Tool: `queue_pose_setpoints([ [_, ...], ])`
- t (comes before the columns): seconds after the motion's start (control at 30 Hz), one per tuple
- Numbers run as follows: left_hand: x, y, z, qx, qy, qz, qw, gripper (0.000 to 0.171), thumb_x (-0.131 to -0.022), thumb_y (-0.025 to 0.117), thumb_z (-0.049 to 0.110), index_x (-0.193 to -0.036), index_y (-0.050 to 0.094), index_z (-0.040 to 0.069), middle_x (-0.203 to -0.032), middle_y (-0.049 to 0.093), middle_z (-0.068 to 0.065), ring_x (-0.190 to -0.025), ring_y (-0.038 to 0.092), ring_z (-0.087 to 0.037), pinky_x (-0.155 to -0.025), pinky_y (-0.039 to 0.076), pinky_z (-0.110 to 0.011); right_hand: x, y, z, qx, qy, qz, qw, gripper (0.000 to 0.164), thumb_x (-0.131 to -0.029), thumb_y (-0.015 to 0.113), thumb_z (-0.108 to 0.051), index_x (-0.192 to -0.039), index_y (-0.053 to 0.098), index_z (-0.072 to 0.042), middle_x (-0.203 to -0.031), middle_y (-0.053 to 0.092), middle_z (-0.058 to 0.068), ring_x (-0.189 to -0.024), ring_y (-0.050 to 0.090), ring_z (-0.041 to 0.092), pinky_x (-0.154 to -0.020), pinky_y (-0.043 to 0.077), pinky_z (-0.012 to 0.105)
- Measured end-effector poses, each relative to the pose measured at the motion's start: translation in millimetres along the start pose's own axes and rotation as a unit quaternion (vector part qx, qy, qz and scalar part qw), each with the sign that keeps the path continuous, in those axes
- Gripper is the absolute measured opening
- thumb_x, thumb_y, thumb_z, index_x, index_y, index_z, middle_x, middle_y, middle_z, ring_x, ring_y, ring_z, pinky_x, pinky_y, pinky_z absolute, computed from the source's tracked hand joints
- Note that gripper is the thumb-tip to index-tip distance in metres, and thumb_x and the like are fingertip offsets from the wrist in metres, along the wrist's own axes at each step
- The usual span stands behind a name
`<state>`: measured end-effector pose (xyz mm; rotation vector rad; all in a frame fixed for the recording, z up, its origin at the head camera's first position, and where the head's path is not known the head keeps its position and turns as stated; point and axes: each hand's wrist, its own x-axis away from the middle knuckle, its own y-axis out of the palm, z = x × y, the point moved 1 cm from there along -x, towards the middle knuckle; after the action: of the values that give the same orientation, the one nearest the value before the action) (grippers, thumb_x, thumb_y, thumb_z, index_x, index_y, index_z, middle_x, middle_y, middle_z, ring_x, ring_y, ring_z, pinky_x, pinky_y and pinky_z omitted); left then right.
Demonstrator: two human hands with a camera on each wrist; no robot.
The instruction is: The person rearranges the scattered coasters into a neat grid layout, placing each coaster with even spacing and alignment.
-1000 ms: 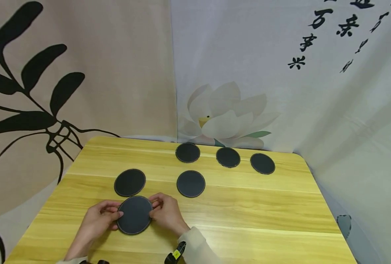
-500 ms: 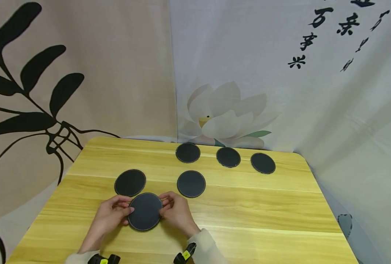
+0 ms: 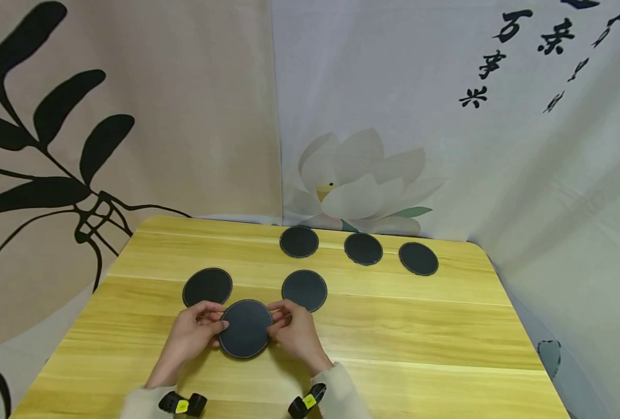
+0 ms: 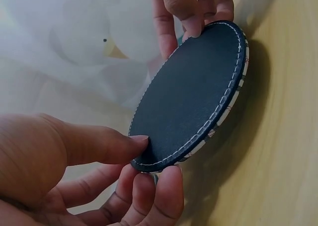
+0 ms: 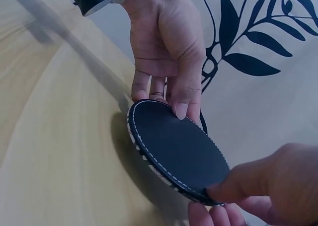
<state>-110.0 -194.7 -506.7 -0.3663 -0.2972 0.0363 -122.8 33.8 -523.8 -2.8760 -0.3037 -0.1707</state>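
Observation:
Between both hands is a round black coaster (image 3: 245,329) with white stitching round its rim; the left wrist view shows a patterned underside edge. My left hand (image 3: 193,333) pinches its left edge, thumb on top and fingers beneath. On the opposite edge my right hand (image 3: 295,333) pinches it the same way. A shadow under the coaster in both wrist views shows it raised off the table. Just behind it lie two more black coasters, one at the left (image 3: 207,286) and another at the right (image 3: 304,290).
Along the back edge of the wooden table (image 3: 420,337) lie three further black coasters, a left one (image 3: 299,242), a middle one (image 3: 363,249) and a right one (image 3: 418,259). A printed cloth (image 3: 200,116) hangs behind the table.
Both hands have carried the held coaster to the right and slightly away from the body, from in front of the left coaster to between the two behind it. The other coasters stay put.

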Motion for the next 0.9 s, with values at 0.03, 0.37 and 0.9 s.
queue_pose_setpoints([
  [0.03,-0.7,1.3,0.3,-0.001,0.003,-0.001,1.0000,0.031,-0.090,0.073,-0.004,-0.120,0.065,-0.005,-0.096,0.057,-0.011,-0.070,0.061,-0.016,-0.056,0.060,-0.032,0,-2,0,0.003,-0.001,0.001,1.000,0.039,-0.078,0.074,0.010,-0.113,0.073,-0.008,-0.096,0.065,0.013,-0.074,0.062,0.011,-0.061,0.051,0.017],
  [0.37,-6.5,14.2,7.9,0.008,0.018,0.002,0.9998,0.029,-0.090,0.073,-0.004,-0.118,0.067,-0.003,-0.096,0.058,-0.011,-0.067,0.061,-0.015,-0.054,0.060,-0.031,1,-16,1,-0.009,-0.005,0.004,1.000,0.040,-0.079,0.073,0.011,-0.115,0.073,-0.006,-0.098,0.064,0.014,-0.076,0.064,0.012,-0.061,0.055,0.018],
  [0.9,-8.2,25.6,16.9,0.010,0.025,-0.002,0.9996,0.028,-0.090,0.074,-0.001,-0.118,0.068,-0.001,-0.098,0.058,-0.012,-0.068,0.062,-0.017,-0.055,0.060,-0.031,2,-30,-1,0.000,0.003,0.019,1.000,0.039,-0.081,0.075,0.009,-0.116,0.072,-0.005,-0.101,0.064,0.019,-0.078,0.060,0.015,-0.061,0.050,0.017],
])
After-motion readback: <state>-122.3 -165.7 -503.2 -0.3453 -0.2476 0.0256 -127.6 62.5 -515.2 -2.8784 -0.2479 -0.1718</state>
